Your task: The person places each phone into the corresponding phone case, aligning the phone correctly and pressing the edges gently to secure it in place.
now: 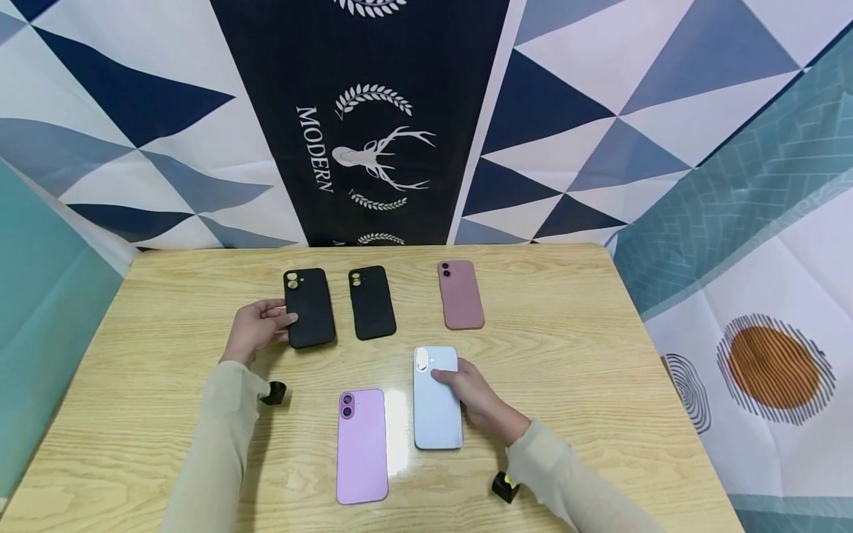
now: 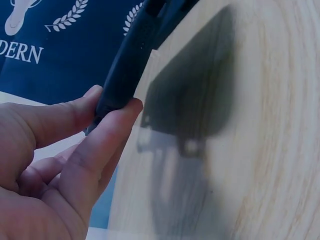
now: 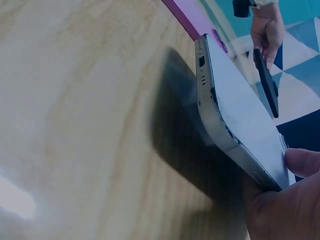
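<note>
In the head view my left hand (image 1: 258, 327) pinches the left edge of a black phone case (image 1: 310, 309) between thumb and fingers. The left wrist view shows this case (image 2: 132, 60) edge-on, lifted off the table with its shadow below. My right hand (image 1: 478, 391) grips the right side of a light blue phone (image 1: 436, 414), thumb on its back near the camera. In the right wrist view the phone (image 3: 245, 110) is raised and tilted, its port end showing. To the left of it a purple phone (image 1: 362, 451) lies camera side up.
A second, smaller black phone case (image 1: 373, 307) lies right of the held one. Further right is a dusty pink phone or case (image 1: 461, 296); I cannot tell which. The wooden table (image 1: 566, 333) meets a patterned cloth (image 1: 400, 215) at its back edge.
</note>
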Available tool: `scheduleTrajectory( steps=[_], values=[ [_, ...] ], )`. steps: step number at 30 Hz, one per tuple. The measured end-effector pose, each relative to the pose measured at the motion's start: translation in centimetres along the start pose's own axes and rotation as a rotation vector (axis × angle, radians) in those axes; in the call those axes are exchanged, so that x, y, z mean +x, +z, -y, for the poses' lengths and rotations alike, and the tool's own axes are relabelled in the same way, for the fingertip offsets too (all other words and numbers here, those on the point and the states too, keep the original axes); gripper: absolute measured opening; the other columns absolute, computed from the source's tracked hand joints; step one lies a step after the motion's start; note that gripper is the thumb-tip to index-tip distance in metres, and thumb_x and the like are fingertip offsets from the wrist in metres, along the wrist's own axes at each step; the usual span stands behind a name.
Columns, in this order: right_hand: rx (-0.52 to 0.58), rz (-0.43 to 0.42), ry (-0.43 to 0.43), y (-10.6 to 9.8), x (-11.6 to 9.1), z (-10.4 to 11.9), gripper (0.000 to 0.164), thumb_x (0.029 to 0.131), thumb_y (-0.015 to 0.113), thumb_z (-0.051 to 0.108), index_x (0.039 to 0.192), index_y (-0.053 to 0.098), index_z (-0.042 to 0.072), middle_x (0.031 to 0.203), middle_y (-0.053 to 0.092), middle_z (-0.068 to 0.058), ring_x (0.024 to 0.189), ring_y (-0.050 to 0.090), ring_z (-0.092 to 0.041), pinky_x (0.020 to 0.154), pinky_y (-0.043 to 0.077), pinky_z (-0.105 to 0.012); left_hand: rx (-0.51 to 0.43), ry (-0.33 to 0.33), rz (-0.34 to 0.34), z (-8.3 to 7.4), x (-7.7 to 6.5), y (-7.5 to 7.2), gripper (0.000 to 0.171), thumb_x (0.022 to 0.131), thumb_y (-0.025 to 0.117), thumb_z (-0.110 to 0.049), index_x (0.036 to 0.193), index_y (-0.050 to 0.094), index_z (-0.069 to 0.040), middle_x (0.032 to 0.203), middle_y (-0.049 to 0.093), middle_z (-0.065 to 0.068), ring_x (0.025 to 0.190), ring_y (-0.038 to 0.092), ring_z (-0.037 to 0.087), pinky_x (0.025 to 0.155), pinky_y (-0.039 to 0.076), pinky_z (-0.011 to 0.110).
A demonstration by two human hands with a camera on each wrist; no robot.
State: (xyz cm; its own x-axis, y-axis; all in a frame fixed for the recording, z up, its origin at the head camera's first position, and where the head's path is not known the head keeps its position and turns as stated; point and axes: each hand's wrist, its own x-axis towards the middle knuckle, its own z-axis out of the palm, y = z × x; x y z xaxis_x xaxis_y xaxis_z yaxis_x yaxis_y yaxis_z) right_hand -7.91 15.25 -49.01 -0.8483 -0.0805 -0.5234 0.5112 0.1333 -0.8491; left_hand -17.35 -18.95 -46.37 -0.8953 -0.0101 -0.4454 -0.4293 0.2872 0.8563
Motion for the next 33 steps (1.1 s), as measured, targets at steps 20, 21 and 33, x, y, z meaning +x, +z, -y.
scheduleTrajectory(
  steps=[20,21,33],
  values=[
    [0.064,-0.013,-0.012,-0.4,0.7,2.7,0.035,0.090,0.053,0.011,0.121,0.051,-0.005,0.088,0.066,-0.003,0.073,0.063,-0.009,0.068,0.052,-0.023,-0.078,0.039,0.042,-1.5,-1.6,1.8,0.057,0.089,0.064,-0.013,0.139,0.040,-0.002,0.106,0.052,0.001,0.070,0.061,0.000,0.070,0.056,0.021],
    [0.064,-0.010,-0.014,-0.5,0.8,2.7,0.035,0.090,0.053,0.011,0.122,0.050,-0.005,0.089,0.066,-0.004,0.073,0.063,-0.009,0.068,0.052,-0.023,-0.080,0.038,0.039,-1.6,-1.7,1.9,0.057,0.088,0.065,-0.013,0.139,0.041,-0.002,0.105,0.052,0.000,0.069,0.061,0.000,0.069,0.056,0.021],
    [0.018,-0.029,-0.013,-0.6,1.2,3.6,0.038,0.090,0.053,0.010,0.124,0.050,-0.007,0.096,0.066,-0.011,0.072,0.062,-0.009,0.067,0.051,-0.023,-0.095,0.040,0.065,-2.0,-2.2,2.9,0.055,0.088,0.065,-0.013,0.138,0.043,-0.004,0.108,0.052,0.002,0.072,0.062,0.001,0.073,0.057,0.025]
  ],
)
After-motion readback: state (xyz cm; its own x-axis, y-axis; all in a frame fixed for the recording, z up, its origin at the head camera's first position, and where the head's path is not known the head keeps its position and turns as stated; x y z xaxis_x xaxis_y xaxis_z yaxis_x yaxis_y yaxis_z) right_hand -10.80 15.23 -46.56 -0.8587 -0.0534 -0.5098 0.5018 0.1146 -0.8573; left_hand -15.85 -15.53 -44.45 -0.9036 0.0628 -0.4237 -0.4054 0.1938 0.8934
